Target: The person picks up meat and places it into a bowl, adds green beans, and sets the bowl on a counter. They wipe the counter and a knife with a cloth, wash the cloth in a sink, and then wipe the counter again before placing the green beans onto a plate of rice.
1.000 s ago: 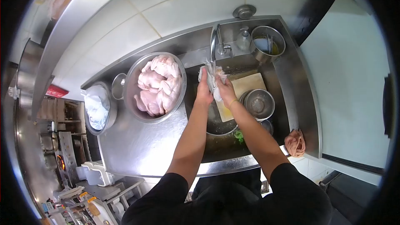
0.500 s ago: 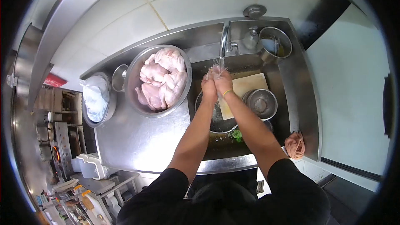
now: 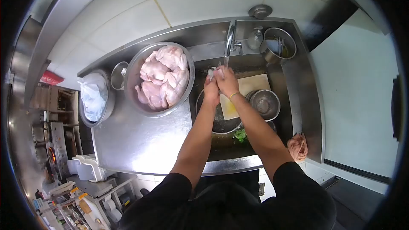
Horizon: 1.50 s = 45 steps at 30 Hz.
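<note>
Under the running tap (image 3: 230, 38), my left hand (image 3: 211, 88) and my right hand (image 3: 228, 83) are close together over the sink. Their fingers curl inward around something pale and wet that is too small and splashed to name. A yellow band circles my right wrist. Below my hands, a white cutting board (image 3: 254, 86) lies slanted in the sink, its lower left part stained yellow. To its left is a large round pan (image 3: 219, 124), partly hidden by my forearms and the board. Metal bowls (image 3: 265, 104) are stacked beside my right forearm.
A large steel basin (image 3: 190, 76) of raw whole chickens (image 3: 164, 76) stands on the left counter. Further left are a small bowl (image 3: 119, 76) and a basin with a plastic bag (image 3: 94, 95). Green leaves (image 3: 240, 135), a soap bottle (image 3: 255, 38), a pot (image 3: 272, 55) and a cloth (image 3: 297, 147) are around.
My hands have parted slightly at the fingers and sit a little lower below the tap. The whole view has shifted slightly. The bowls, board and chickens stay in place.
</note>
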{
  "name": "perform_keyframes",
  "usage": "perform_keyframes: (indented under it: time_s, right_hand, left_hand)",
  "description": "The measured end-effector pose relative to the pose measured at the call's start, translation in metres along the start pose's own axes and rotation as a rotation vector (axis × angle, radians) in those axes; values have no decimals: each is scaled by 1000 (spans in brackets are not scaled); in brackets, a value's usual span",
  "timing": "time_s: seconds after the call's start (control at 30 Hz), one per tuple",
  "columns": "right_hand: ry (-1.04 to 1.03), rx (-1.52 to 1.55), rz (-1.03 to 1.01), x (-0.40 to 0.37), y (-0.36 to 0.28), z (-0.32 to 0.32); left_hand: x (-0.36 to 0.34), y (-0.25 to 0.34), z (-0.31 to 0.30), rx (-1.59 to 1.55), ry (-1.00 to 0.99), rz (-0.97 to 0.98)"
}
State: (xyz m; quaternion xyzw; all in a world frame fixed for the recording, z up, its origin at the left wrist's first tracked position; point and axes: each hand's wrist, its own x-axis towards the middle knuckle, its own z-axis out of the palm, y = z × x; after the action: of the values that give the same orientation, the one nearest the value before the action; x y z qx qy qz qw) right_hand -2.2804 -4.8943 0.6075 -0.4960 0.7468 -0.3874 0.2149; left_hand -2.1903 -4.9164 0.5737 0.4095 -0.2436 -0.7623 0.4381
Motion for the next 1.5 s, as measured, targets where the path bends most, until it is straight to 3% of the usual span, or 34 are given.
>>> perform_keyframes:
  time_s: [0.1, 0.13, 0.23, 0.27, 0.3, 0.37, 0.47, 0.57, 0.6, 0.67, 0.7, 0.77, 0.87, 0.97, 1.0, 1.13, 1.23, 1.27, 1.37, 1.4, 1.5]
  right_hand:
    - [-219, 251, 90, 27, 58, 10]
    - [-187, 18, 118, 29, 42, -10]
    - [-44, 357, 411, 41, 66, -20]
    - [-6, 440, 321, 46, 76, -17]
    - [-68, 511, 278, 47, 87, -13]
    - [-190, 652, 196, 30, 49, -42]
    - [-281, 694, 209, 23, 38, -61]
    - [-299, 526, 175, 21, 35, -71]
    - [-240, 701, 216, 19, 34, -69]
    - [-121, 1043, 303, 8, 25, -57]
    - [-163, 1016, 285, -1, 19, -46]
    - [-225, 966, 223, -10, 15, -25]
    - [-295, 580, 217, -26, 24, -31]
    - [-174, 54, -48, -8, 25, -44]
    - [-143, 217, -7, 3, 26, -50]
    - [-152, 660, 219, 34, 16, -53]
    - [-368, 421, 114, 24, -9, -69]
    - [-158, 85, -253, 27, 10, -54]
    - [-311, -9, -128, 36, 2, -66]
    - [-216, 32, -23, 44, 8, -57]
    - [-189, 117, 101, 55, 3, -67]
  left_hand:
    - [-5, 6, 1, 224, -20, 9]
    - [-6, 15, 0, 294, -60, -40]
    - [-17, 32, 6, 300, -193, -94]
    - [-20, 37, 8, 270, -235, -92]
    - [-21, 42, 10, 352, -239, -35]
    - [-20, 48, 13, 516, -249, 73]
    - [-2, 52, 13, 944, -256, 315]
    - [-14, 76, 29, 1252, -253, 606]
    - [-8, 75, 28, 1200, -221, 646]
    - [-3, 59, 27, 556, -142, 224]
    - [-1, 49, 29, 232, -100, 24]
    - [1, 35, 34, 441, -90, 259]
    - [2, 43, 40, 319, -15, 323]
    - [-2, 56, 40, 352, -8, 212]
    - [12, 57, 21, 427, -72, 21]
    - [-34, 60, 32, 730, -344, -22]
    - [-14, 52, 15, 1037, -280, 129]
    - [16, 33, -9, 1055, -290, 127]
    - [-17, 60, 12, 935, -232, 50]
    - [-25, 67, 15, 900, -231, -6]
    - [-44, 77, 9, 736, -213, -132]
